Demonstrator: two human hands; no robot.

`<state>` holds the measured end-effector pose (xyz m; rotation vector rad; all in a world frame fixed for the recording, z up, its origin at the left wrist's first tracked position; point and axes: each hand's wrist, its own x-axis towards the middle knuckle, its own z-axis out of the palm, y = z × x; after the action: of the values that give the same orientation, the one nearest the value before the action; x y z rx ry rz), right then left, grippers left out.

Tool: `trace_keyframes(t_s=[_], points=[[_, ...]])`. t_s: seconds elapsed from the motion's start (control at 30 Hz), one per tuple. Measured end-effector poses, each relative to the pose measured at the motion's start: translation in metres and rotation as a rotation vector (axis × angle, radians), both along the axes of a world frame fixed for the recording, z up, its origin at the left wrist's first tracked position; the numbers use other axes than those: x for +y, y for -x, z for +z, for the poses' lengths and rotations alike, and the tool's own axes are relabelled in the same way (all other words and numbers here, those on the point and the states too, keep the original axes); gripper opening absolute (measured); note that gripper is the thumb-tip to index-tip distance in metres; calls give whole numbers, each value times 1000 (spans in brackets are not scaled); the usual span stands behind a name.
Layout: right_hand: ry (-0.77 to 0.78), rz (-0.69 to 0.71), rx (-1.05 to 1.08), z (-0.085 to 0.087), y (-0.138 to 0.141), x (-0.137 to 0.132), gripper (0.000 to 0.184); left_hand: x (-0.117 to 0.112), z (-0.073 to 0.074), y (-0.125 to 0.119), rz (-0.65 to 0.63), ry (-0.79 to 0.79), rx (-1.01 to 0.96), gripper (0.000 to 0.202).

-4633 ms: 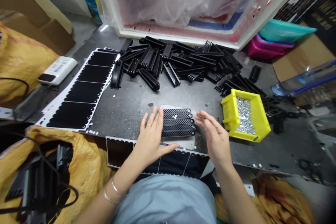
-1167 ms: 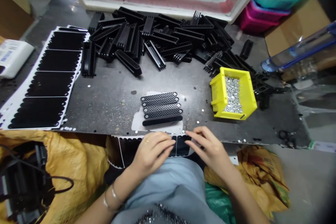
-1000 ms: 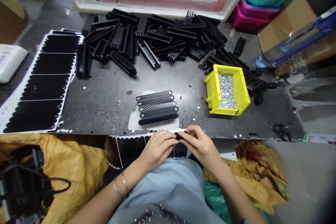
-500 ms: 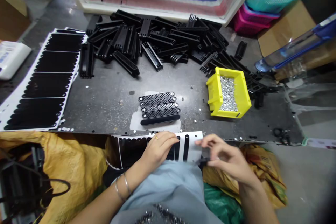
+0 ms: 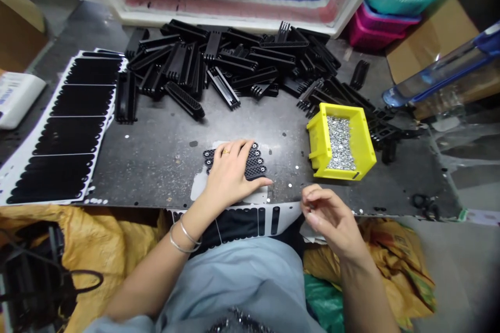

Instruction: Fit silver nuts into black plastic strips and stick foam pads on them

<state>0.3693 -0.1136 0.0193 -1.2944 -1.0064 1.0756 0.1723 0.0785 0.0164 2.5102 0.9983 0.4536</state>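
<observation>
My left hand (image 5: 231, 170) lies over a row of black bars (image 5: 255, 170) with a lattice pattern, its fingers spread and thumb stretched to the right. The hand covers much of the row; small round screw heads or holes show at the bar ends. The bars lie on a pale patch (image 5: 198, 187) of the tabletop. Below the table edge, a white sheet with black strip stickers (image 5: 242, 222) rests at my lap. My right hand (image 5: 328, 216) is at that sheet's right corner, fingers curled and closed toward the thumb; what they hold, if anything, I cannot make out.
A yellow bin (image 5: 365, 148) of small silvery parts stands right of the bars. A heap of black plastic pieces (image 5: 234, 60) spreads along the back. Sticker sheets (image 5: 74, 125) lie left. Scissors (image 5: 425, 203) sit at the right edge; a yellow sack (image 5: 128, 239) hangs lower left.
My left hand has moved up from the sticker sheet onto the row of bars. My right hand stays near the sheet's corner, more curled; the dark shape beneath it no longer shows.
</observation>
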Motion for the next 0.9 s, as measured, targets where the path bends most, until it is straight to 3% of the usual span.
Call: trace_keyframes(t_s=[0.23, 0.37, 0.43, 0.53, 0.6, 0.7, 0.8, 0.9], points=[[-17, -15, -67, 1, 2, 9, 45, -2, 2, -3, 5, 23, 21, 80], [-114, -35, -282, 16, 17, 41, 18, -5, 10, 1, 8, -15, -100, 71], [-163, 9, -431, 21, 29, 63, 10, -5, 19, 17, 119, -75, -248, 49], [-304, 156, -599, 18, 49, 98, 10, -1, 28, 56, 421, -148, -375, 21], [-400, 271, -670, 10, 63, 118, 10, -1, 25, 83, 520, -116, -342, 16], [-442, 382, -760, 0, 76, 136, 12, -11, 8, 107, 495, 61, -246, 21], [-422, 422, -778, -1, 78, 141, 12, -28, -7, 107, 463, 205, -216, 20], [-403, 444, -764, 3, 76, 140, 13, -37, -9, 98, 475, 238, -243, 20]])
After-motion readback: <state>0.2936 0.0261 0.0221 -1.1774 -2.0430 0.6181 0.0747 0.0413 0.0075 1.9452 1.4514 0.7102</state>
